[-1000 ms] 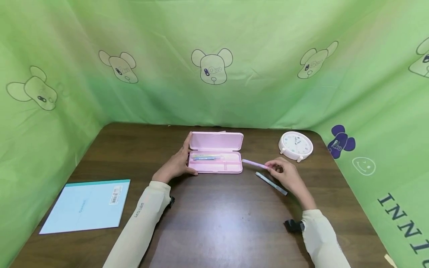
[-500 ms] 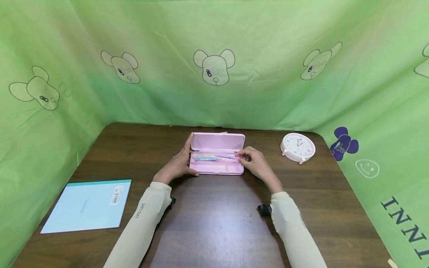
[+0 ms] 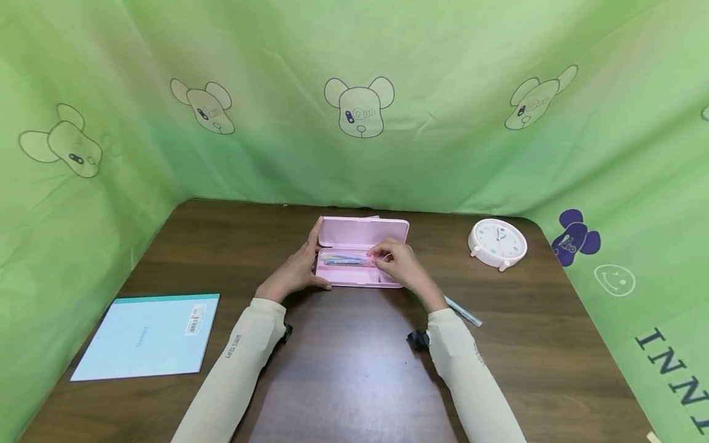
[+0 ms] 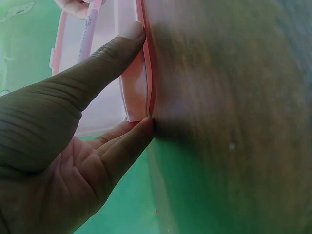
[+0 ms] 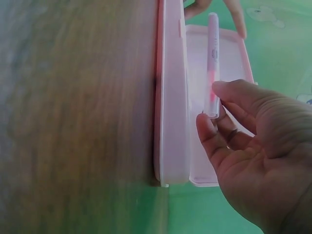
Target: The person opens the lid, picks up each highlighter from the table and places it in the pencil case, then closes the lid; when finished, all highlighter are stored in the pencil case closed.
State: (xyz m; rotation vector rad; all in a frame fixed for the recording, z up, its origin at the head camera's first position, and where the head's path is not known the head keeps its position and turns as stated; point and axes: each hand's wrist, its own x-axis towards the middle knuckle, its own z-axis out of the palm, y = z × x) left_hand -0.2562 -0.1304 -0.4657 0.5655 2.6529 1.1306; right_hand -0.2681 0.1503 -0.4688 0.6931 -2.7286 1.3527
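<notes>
Pinching a lilac pen: right grip; spread wide against the pink case: left grip.

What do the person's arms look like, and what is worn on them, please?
The left long cream fabric sleeve ends at the wrist and bears small dark lettering; the right long cream fabric sleeve matches, its lettering fainter. A small black left-wrist device and a small black blocky right-wrist device sit at the cuffs. The left grip and right grip wear no gloves.
</notes>
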